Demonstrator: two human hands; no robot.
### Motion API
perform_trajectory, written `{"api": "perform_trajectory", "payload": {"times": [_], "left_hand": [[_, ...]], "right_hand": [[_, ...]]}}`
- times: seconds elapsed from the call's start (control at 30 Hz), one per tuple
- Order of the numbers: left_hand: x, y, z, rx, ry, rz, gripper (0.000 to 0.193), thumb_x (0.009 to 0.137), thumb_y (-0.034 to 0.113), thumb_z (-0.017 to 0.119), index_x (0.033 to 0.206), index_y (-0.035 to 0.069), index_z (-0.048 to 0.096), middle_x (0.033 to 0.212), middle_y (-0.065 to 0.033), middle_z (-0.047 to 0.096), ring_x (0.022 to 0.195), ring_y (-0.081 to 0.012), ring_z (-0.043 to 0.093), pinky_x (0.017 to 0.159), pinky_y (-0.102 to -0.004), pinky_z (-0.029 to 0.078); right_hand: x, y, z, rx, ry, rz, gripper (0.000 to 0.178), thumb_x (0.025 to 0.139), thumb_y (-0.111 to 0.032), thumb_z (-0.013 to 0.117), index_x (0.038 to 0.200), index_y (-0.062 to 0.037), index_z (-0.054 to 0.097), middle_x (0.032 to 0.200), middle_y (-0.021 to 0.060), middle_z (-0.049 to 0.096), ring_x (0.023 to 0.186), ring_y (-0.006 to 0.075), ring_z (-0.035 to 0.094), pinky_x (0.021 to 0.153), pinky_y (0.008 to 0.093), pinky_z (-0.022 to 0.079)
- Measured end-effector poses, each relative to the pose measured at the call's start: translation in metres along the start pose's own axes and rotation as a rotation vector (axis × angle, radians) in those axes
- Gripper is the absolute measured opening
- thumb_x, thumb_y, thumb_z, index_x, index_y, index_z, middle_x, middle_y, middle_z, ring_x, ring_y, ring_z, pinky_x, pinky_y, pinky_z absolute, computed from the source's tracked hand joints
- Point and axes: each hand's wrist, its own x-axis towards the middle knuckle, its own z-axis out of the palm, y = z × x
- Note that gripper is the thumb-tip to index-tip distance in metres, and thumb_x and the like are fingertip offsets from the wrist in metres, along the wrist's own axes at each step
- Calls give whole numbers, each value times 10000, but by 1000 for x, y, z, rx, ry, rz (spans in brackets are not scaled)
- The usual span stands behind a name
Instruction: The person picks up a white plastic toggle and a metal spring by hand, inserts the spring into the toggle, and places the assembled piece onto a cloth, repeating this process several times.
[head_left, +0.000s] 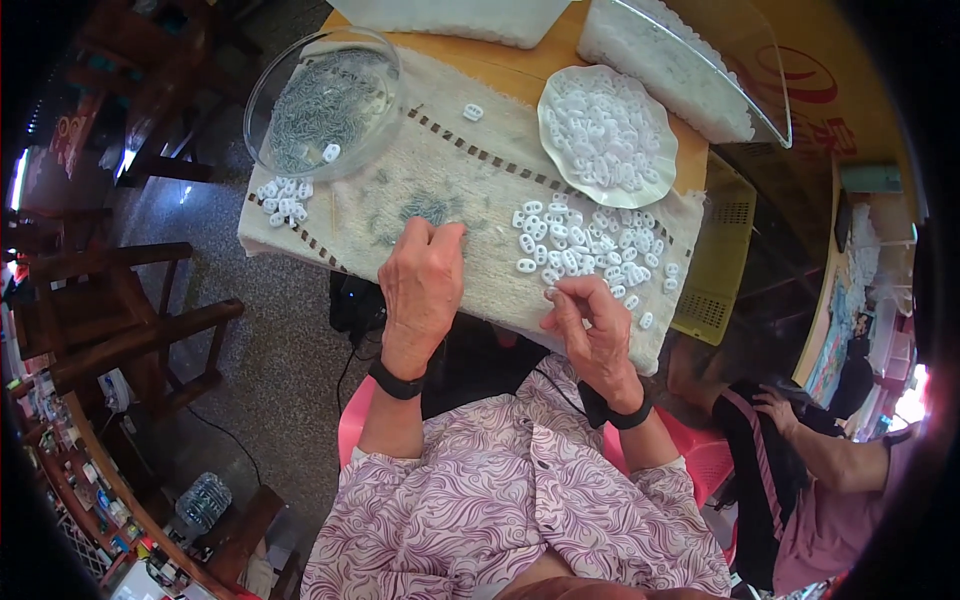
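My left hand [425, 285] reaches down to a small loose heap of thin grey metal pieces [428, 207] on a beige towel. Its fingers are closed together, and their tips hide whatever they pinch. My right hand [597, 335] is closed in a pinch at the towel's near edge. A small pale bit shows at its fingertips, too small to name. Just beyond it, many white oval plastic pieces with two holes [575, 238] lie spread out. A smaller cluster of white pieces [285, 200] sits at the towel's left edge.
A round clear bowl [252, 120] of grey metal pieces stands far left, one white piece inside. A scalloped plate [660, 180] heaped with white pieces and a clear bin [765, 95] are far right. A yellow-green crate [722, 265] and a seated person [835, 470] are at the right.
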Motion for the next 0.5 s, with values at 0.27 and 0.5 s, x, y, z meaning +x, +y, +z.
{"api": "perform_trajectory", "payload": {"times": [0.27, 0.5], "left_hand": [[8, 0, 4, -32, -13, -19, 91, 798, 104, 668, 839, 59, 600, 822, -122, 526, 755, -329, 585, 616, -425, 467], [6, 4, 5, 46, -20, 34, 114, 808, 94, 649, 832, 41, 551, 822, -128, 515, 770, -333, 579, 619, -428, 468]], "right_hand": [[-1, 1, 0, 7, -5, 13, 62, 891, 18, 578, 941, 1, 546, 738, 69, 601, 608, 133, 661, 497, 241, 488], [-2, 3, -1, 12, -6, -2, 55, 892, 20, 575, 925, 3, 536, 725, 69, 592, 593, 125, 648, 494, 239, 485]]}}
